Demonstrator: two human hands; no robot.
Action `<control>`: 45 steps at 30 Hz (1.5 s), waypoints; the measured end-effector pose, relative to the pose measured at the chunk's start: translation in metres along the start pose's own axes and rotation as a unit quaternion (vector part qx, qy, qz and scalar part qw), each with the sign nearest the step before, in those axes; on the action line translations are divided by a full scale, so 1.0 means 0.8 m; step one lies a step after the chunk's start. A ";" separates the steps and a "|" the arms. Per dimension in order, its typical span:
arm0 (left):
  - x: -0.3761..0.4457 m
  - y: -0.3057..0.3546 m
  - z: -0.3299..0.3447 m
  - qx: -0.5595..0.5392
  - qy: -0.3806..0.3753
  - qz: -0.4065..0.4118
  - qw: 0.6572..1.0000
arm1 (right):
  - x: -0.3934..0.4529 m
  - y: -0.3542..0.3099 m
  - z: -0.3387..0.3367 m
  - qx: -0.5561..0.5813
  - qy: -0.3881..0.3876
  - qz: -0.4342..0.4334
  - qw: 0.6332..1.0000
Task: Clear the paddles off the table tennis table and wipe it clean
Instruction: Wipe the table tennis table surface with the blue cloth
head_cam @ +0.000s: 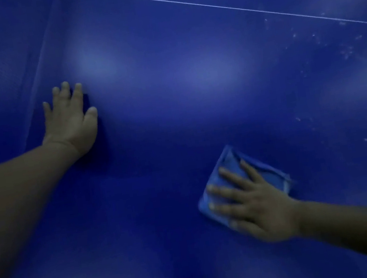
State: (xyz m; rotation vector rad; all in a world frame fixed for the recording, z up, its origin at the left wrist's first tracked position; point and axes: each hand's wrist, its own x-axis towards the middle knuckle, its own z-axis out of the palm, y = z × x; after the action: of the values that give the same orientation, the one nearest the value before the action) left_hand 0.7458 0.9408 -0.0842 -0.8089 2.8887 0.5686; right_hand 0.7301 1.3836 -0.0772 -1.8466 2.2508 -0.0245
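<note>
Blue bench (175,121), no paddles visible: right hand (257,204) flat, pressing folded blue cloth (229,162) lower right to wipe; left hand (71,118) flat, bracing.

Blue table tennis tabletop (174,116): smooth, semi-glossy, soft light sheen. Folded blue cloth (230,167) on tabletop: soft, matt weave. Net (30,74) along tabletop's edge: fine mesh.

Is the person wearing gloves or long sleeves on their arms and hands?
No. The left hand and right hand are both bare, with no gloves, rings or watch to see. Both forearms are bare too; no sleeve shows anywhere in the picture.
</note>
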 end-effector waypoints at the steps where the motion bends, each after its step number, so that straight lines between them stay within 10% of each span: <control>1: -0.023 -0.002 -0.002 -0.013 0.002 0.023 1.000 | -0.020 -0.009 0.001 0.000 -0.029 -0.054 0.998; 4: -0.111 -0.010 -0.004 -0.020 -0.005 0.074 0.997 | 0.013 0.036 -0.019 -0.040 -0.002 -0.022 0.999; 9: -0.250 -0.032 0.007 0.017 -0.024 0.092 0.995 | 0.089 0.107 -0.048 0.076 0.066 0.443 0.891; 12: -0.313 -0.044 0.019 0.041 -0.021 0.088 0.995 | 0.097 0.019 -0.022 0.023 0.087 0.391 0.916; 16: -0.382 -0.056 0.041 0.076 -0.023 0.091 0.993 | 0.023 -0.152 0.028 0.014 0.058 0.111 0.992; 19: -0.407 -0.068 0.051 0.109 -0.036 0.108 0.987 | -0.012 -0.129 0.026 0.002 0.018 0.013 1.000; 22: -0.409 -0.076 0.053 0.125 -0.033 0.116 0.985 | 0.018 -0.062 0.005 0.005 0.047 0.222 0.974; 26: -0.409 -0.074 0.053 0.127 -0.027 0.108 0.986 | 0.072 -0.025 -0.011 0.082 0.087 0.518 0.847; 28: -0.409 -0.074 0.053 0.126 -0.032 0.108 0.986 | 0.098 -0.072 -0.002 0.057 0.108 0.515 0.849; 32: -0.406 -0.076 0.054 0.123 -0.038 0.109 0.986 | 0.073 -0.239 0.038 0.030 0.083 0.183 0.979; 35: -0.406 -0.076 0.054 0.120 -0.037 0.114 0.985 | 0.031 -0.222 0.038 0.026 0.047 0.074 0.996; 38: -0.407 -0.076 0.055 0.116 -0.031 0.118 0.986 | 0.039 -0.139 0.021 0.012 0.065 0.249 0.966; 43: -0.408 -0.075 0.056 0.109 -0.021 0.122 0.986 | 0.126 -0.094 -0.001 0.091 0.108 0.608 0.781; 45: -0.408 -0.075 0.056 0.111 -0.020 0.122 0.986 | 0.179 -0.129 0.001 0.063 0.118 0.557 0.819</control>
State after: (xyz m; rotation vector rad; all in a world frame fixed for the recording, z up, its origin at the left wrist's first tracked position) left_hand 1.0557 1.0681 -0.0861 -0.4132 2.9623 0.2701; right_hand 0.8044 1.2237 -0.0857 -0.2442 3.0297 -0.2001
